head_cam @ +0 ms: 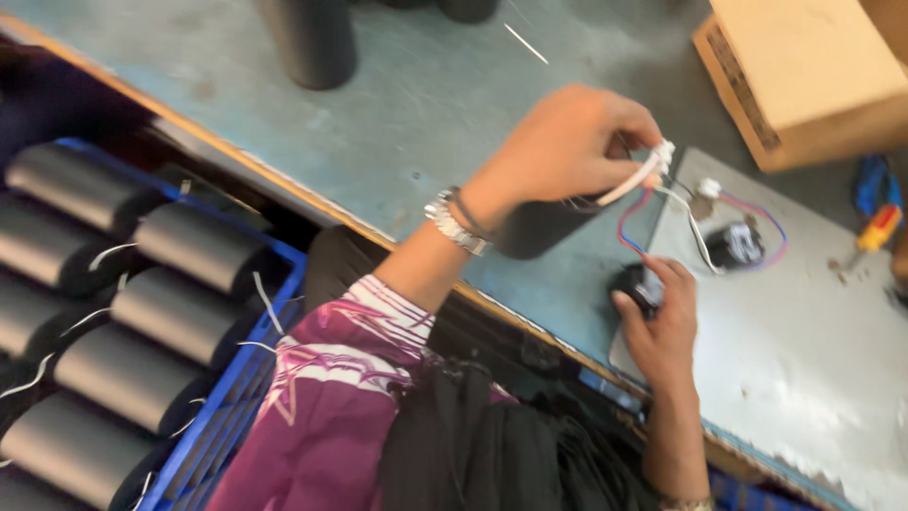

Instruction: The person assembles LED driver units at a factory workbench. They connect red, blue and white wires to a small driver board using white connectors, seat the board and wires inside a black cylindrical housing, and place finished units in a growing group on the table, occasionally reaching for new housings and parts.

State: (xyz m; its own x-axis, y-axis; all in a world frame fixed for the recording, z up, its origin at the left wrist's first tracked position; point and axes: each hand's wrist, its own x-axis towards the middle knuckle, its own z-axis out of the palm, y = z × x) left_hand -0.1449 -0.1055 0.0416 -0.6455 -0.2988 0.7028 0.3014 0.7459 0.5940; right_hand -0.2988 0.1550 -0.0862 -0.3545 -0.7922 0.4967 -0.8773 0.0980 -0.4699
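The left hand (567, 142) is closed around a black cylinder (534, 227) above the bench (416, 104), its fingertips pinching the thin white cable (636, 180). The right hand (662, 326) curls loosely on a small black part (636, 284). The cylinder looks rigid and probably smooth, best gripped around its body; the wires look soft and delicate.

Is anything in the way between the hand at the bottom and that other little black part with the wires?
Nothing visible blocks it. The right hand rests on one small black part; the other black part lies apart on the grey sheet, with only bare sheet between.
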